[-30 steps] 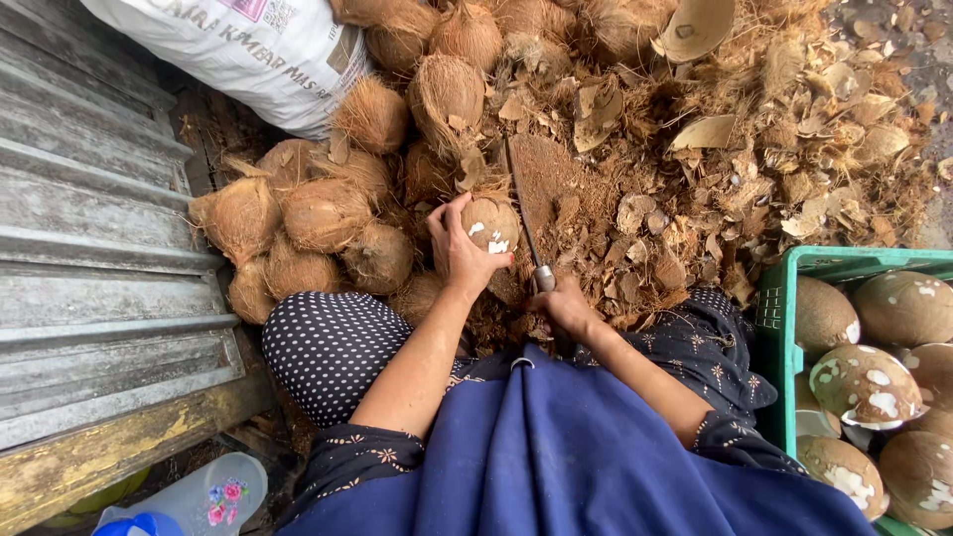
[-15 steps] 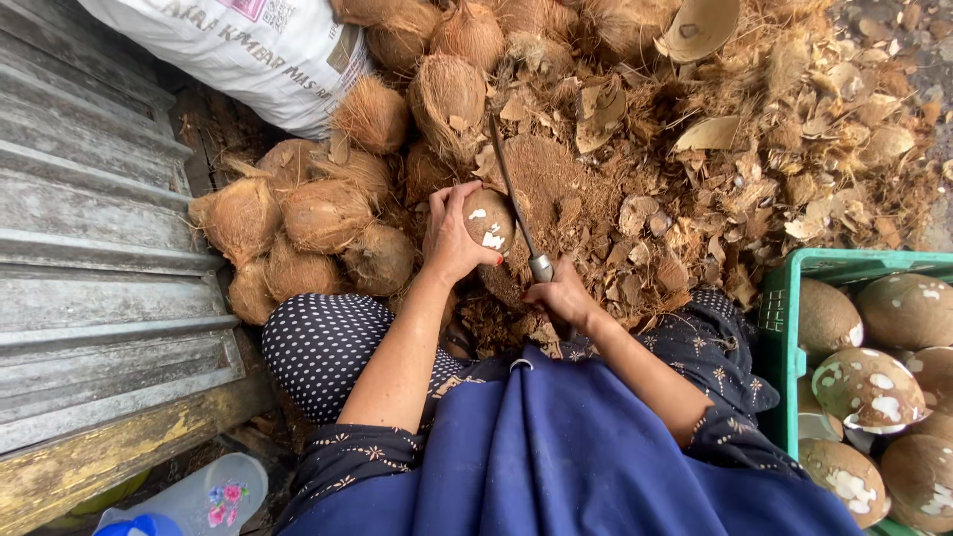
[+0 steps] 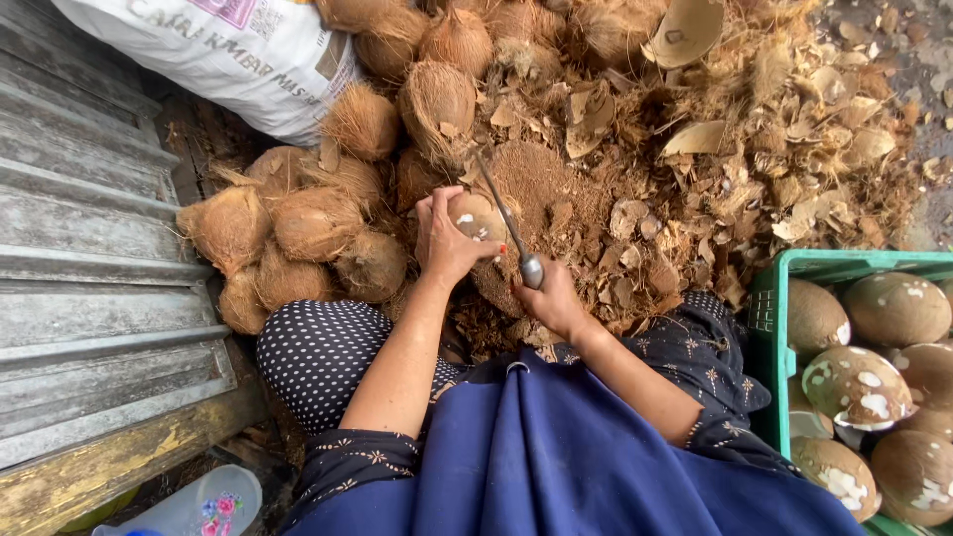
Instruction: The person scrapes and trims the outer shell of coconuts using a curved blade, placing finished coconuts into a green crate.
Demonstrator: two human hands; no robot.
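Head view, looking down over the person's lap. The knife (image 3: 504,220), a slim blade with a metal-capped handle, lay with its long axis on a diagonal: the tip pointed up and to the left, away from the body, toward the heap of unpeeled husked coconuts (image 3: 316,220), while the handle end pointed down and to the right, into the right hand (image 3: 552,301). That hand was curled shut around the handle, below and right of the blade. The left hand (image 3: 447,240) was cupped with its fingers wrapped over a partly peeled coconut (image 3: 478,216), brown with pale patches, which it gripped just left of the blade; the blade crossed the nut's right edge, touching or nearly touching it, which of the two could not be told. The two hands sat close together, the nut and the blade between them, above a mound of fibre and shell chips (image 3: 695,189) on the ground. To the right stood a green crate (image 3: 794,266) holding peeled nuts; at upper left lay a white sack (image 3: 199,50), and along the left edge ran grey wooden boards (image 3: 79,258). Dark blue cloth (image 3: 556,467) covered the lap.
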